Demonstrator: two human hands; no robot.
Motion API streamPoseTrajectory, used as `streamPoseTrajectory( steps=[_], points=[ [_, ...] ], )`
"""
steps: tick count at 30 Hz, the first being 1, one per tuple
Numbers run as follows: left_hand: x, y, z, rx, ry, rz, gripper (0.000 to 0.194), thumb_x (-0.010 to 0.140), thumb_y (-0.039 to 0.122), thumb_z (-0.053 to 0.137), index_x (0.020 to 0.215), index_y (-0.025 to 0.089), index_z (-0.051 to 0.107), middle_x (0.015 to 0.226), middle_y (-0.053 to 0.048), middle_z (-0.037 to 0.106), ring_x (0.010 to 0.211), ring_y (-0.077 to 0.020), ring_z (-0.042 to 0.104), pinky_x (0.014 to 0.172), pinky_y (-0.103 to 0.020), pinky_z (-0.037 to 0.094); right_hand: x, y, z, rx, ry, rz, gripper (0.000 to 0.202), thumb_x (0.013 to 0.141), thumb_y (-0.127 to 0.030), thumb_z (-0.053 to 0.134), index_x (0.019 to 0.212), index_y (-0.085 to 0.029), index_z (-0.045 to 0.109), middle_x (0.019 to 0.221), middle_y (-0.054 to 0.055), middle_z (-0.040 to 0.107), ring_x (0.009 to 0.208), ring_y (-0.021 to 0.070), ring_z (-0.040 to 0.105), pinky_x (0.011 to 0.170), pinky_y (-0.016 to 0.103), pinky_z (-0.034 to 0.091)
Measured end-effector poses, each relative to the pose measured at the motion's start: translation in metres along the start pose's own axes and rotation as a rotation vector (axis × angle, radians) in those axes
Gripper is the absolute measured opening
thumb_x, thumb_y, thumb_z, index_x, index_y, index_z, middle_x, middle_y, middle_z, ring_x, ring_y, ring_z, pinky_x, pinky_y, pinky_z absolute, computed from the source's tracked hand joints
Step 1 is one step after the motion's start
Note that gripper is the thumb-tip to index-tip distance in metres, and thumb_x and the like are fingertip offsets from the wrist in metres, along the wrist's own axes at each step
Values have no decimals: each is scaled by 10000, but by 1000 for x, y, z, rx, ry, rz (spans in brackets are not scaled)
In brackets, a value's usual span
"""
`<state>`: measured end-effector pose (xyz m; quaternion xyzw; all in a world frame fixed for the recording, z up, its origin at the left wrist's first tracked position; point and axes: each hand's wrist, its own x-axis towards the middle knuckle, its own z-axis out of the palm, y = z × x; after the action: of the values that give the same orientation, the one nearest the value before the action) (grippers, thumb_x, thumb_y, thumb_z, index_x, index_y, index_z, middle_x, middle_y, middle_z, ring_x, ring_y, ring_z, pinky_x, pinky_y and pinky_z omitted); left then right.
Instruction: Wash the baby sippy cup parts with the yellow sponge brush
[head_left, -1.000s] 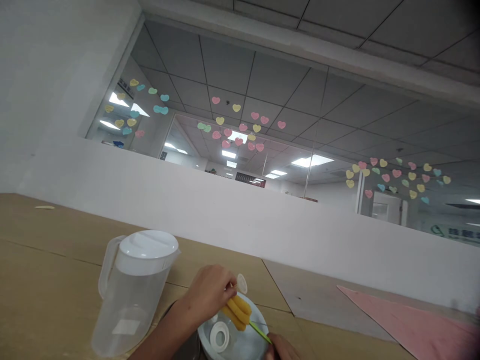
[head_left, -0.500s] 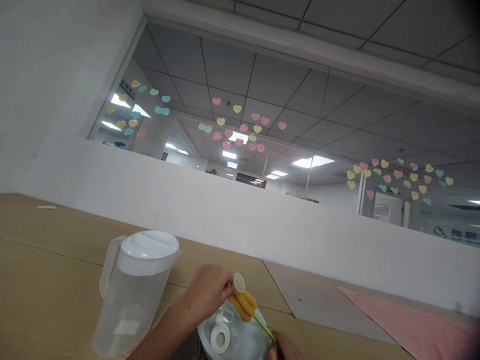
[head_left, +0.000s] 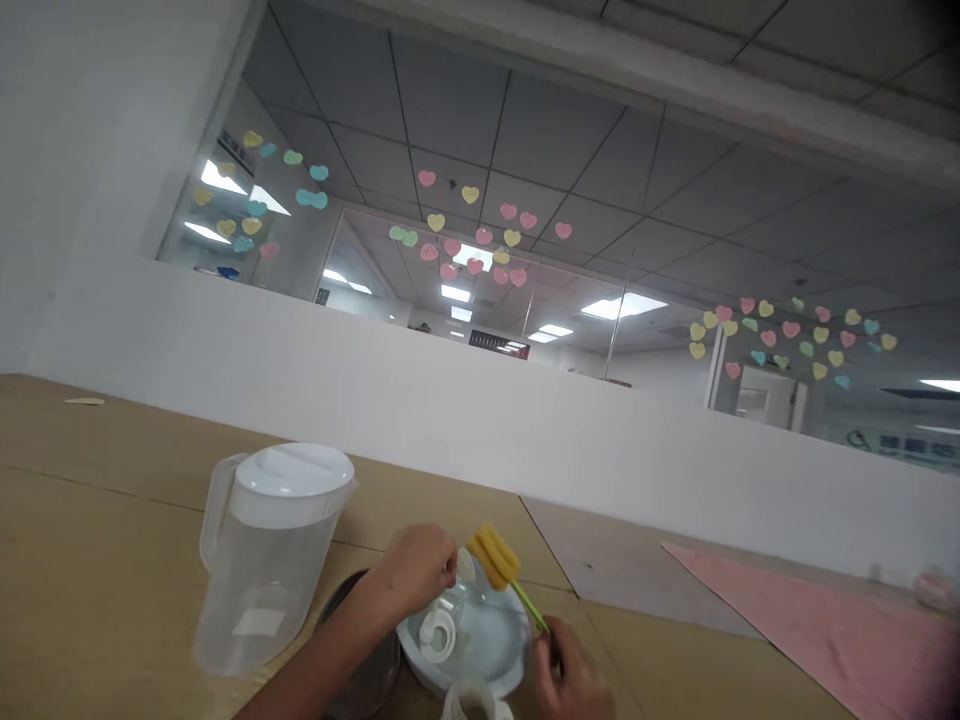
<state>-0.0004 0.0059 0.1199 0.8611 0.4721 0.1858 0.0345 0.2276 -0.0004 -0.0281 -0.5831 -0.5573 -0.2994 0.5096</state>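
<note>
My left hand [head_left: 421, 568] is closed on a small clear round piece [head_left: 466, 566] above a pale basin [head_left: 491, 635]. My right hand [head_left: 571, 675] grips the green handle [head_left: 531, 606] of a brush with a yellow sponge head [head_left: 494, 556], which is raised over the basin's far edge, just right of the clear piece. In the basin lies a clear item with a white ring [head_left: 437, 636]. A whitish container [head_left: 471, 700] stands at the bottom edge, in front of the basin.
A clear pitcher with a white lid [head_left: 295, 470] stands left of my left arm. A dark round bowl [head_left: 379, 680] is partly under that arm. At the right lies a pink cloth [head_left: 817, 630]. A white wall [head_left: 420, 390] with a window rises behind the table.
The sponge head has moved up and away from the clear piece in my left hand. More of my right hand and the whitish container now show; the view has tilted down slightly.
</note>
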Motion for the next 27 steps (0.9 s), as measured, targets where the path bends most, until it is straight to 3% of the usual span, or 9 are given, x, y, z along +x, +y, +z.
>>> streamPoseTrajectory(
  steps=[5, 11, 14, 18, 23, 27],
  points=[
    [12, -4, 24, 13, -81, 18, 176, 693, 134, 543, 724, 158, 715, 753, -97, 701, 689, -190, 627, 604, -252, 401, 4, 5, -4, -46, -175, 128, 338, 821, -395, 357, 802, -193, 628, 625, 27, 652, 506, 155, 580, 450, 229, 365],
    [20, -7, 49, -8, -149, 64, 127, 649, 151, 620, 723, 170, 721, 744, -75, 705, 683, -201, 624, 607, -259, 423, 7, 8, -1, 82, -198, 351, 332, 804, -401, 354, 804, -188, 610, 789, 66, 679, 655, 190, 618, 550, 247, 422],
    [21, -6, 56, -1, -172, 54, 122, 624, 138, 632, 707, 162, 719, 743, -80, 705, 683, -212, 623, 603, -267, 425, 10, 10, -3, 149, -219, 463, 347, 807, -437, 364, 812, -184, 602, 756, 57, 670, 648, 194, 608, 551, 248, 418],
    [20, -9, 47, -4, -141, 65, 181, 719, 147, 531, 751, 159, 709, 811, -92, 702, 751, -206, 624, 659, -266, 419, 14, 3, -10, 216, -198, 511, 415, 821, -508, 349, 809, -173, 594, 739, 56, 659, 648, 188, 587, 569, 246, 403],
    [20, -16, 21, -118, 99, 63, 230, 829, 269, 447, 844, 158, 648, 876, -87, 671, 798, -197, 600, 680, -261, 396, 11, -7, -15, 303, -200, 379, 485, 832, -543, 330, 778, -146, 604, 665, 45, 619, 591, 149, 530, 568, 232, 361],
    [9, -13, 4, -485, 225, 105, 304, 895, 358, 334, 807, 164, 551, 821, -51, 641, 759, -170, 578, 692, -264, 413, 8, -9, -14, 426, -153, 456, 501, 788, -589, 391, 726, -134, 589, 544, -7, 516, 507, 113, 430, 517, 227, 322]
  ],
)
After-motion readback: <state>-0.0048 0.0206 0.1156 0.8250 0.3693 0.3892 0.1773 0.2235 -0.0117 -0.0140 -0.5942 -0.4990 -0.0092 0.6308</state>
